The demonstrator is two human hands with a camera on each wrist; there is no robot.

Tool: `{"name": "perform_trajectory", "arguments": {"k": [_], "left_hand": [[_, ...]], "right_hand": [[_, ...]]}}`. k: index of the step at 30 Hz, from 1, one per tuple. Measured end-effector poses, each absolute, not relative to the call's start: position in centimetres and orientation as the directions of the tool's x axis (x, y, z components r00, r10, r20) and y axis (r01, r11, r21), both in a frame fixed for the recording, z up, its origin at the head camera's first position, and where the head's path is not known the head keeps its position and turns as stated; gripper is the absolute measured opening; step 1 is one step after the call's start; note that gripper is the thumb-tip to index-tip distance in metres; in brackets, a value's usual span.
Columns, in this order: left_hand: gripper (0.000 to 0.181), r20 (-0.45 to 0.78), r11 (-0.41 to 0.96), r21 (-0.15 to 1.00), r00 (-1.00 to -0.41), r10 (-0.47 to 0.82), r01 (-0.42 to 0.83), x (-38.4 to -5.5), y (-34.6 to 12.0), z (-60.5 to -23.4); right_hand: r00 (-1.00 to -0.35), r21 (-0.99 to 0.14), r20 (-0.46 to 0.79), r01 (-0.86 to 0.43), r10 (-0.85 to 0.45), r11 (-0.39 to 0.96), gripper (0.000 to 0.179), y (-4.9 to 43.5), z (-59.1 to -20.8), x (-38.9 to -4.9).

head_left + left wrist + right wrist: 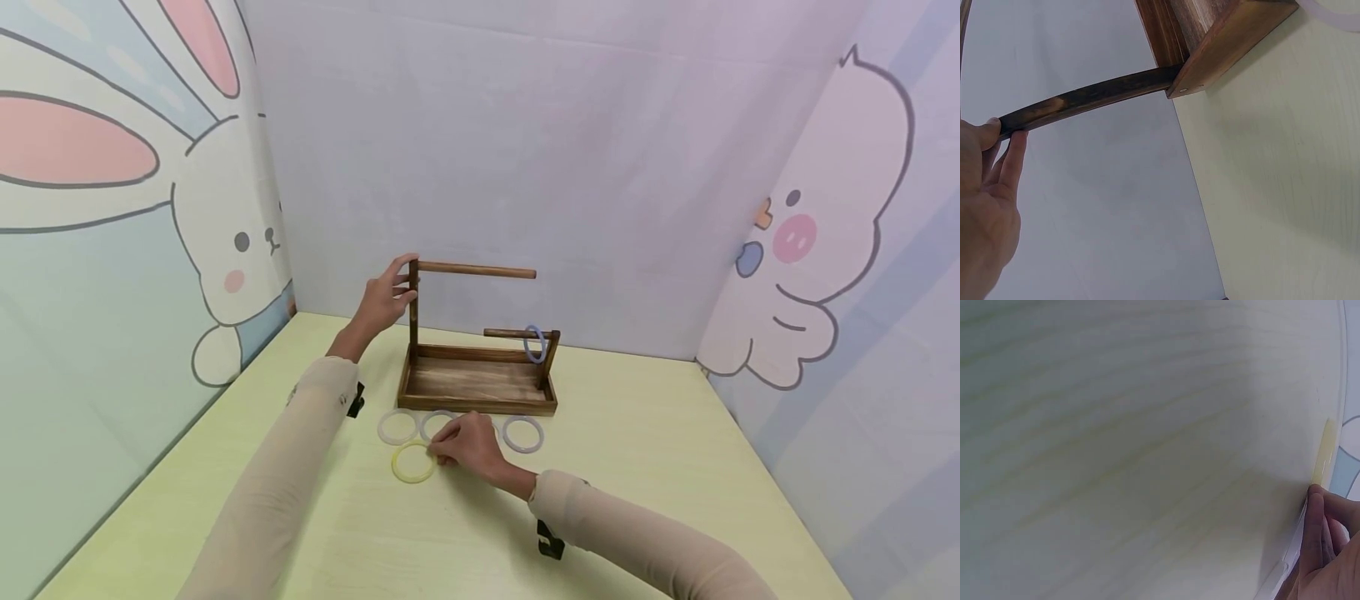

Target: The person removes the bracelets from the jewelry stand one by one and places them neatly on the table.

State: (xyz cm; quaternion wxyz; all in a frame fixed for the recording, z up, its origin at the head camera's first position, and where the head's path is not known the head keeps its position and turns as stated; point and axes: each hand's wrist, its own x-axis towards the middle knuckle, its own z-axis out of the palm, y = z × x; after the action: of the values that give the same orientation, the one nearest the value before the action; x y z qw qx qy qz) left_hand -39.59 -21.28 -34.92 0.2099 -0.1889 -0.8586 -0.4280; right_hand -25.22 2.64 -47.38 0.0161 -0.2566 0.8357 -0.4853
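Observation:
A dark wooden rack (pixel 480 406) stands on the table, with a tall post (pixel 413 321) at its left and a shorter one at its right, each bearing a horizontal rod. My left hand (pixel 386 300) holds the tall post near its top, thumb and fingers on either side in the left wrist view. On the table in front, my right hand (pixel 471 446) pinches the right edge of a yellow ring (pixel 412 481). A blue ring (pixel 543 346) hangs on the short rod (pixel 502 332). Behind the right hand, another ring is mostly hidden.
Close to the rack's front edge lie a whitish ring (pixel 380 427), a bluish ring (pixel 438 412) and a lavender ring (pixel 522 451). The long upper rod (pixel 480 269) points right and carries no ring. Cartoon-printed cloth walls (pixel 480 167) enclose the table's back and sides.

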Motion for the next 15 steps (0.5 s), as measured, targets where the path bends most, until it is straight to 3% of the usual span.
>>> {"name": "perform_trajectory", "arguments": {"k": [15], "left_hand": [[0.073, 0.528, 0.567, 0.644, -0.835, 0.156, 0.513, -39.39, -21.24, -34.8]], "right_hand": [[-0.859, -0.833, 0.224, -0.414, -0.461, 0.366, 0.003, 3.01, -47.32, -25.24]]}}
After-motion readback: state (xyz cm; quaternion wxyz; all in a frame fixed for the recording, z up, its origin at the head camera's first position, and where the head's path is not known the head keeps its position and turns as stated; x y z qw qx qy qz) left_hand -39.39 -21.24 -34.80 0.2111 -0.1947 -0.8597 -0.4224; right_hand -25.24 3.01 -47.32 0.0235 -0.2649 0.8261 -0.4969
